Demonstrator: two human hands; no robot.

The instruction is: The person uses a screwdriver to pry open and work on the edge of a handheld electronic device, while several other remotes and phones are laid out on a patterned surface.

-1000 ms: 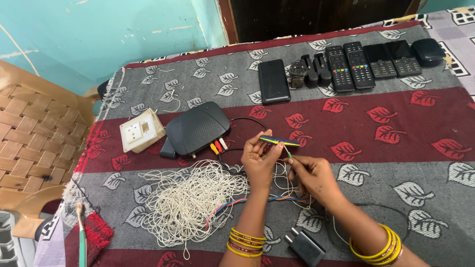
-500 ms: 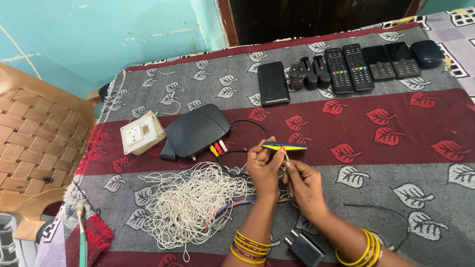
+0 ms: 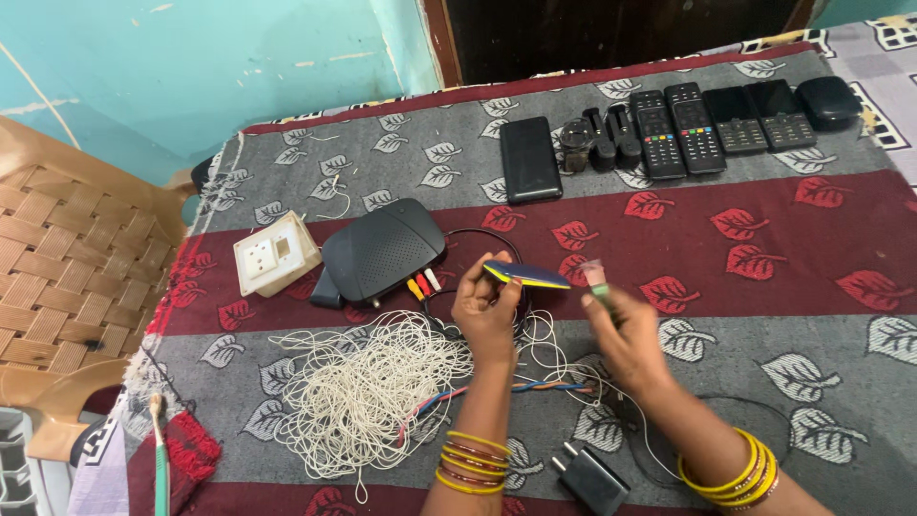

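My left hand [image 3: 485, 308] holds up a slim blue and yellow tool [image 3: 530, 275], which points to the right. My right hand [image 3: 626, 336] is a short way right of it, apart from the tool. It pinches a small pale green piece [image 3: 594, 280] that is blurred by motion. Beneath both hands lie thin white wires and a red-and-blue twisted cable [image 3: 516, 388]. A big tangle of white wire [image 3: 368, 392] lies left of my left forearm. Both wrists wear yellow bangles.
On the leaf-patterned cloth [image 3: 783, 239] are a black set-top box [image 3: 382, 248] with coloured plugs, a white socket plate [image 3: 275, 253] and a black charger [image 3: 592, 478]. A black slab [image 3: 530, 158], several remotes [image 3: 669, 129] and a black case [image 3: 829, 100] line the far edge. A wicker chair [image 3: 67, 277] stands left.
Both hands were together at the tool before. My right hand has pulled away to the right with the small pale piece, while my left hand keeps the tool in place.
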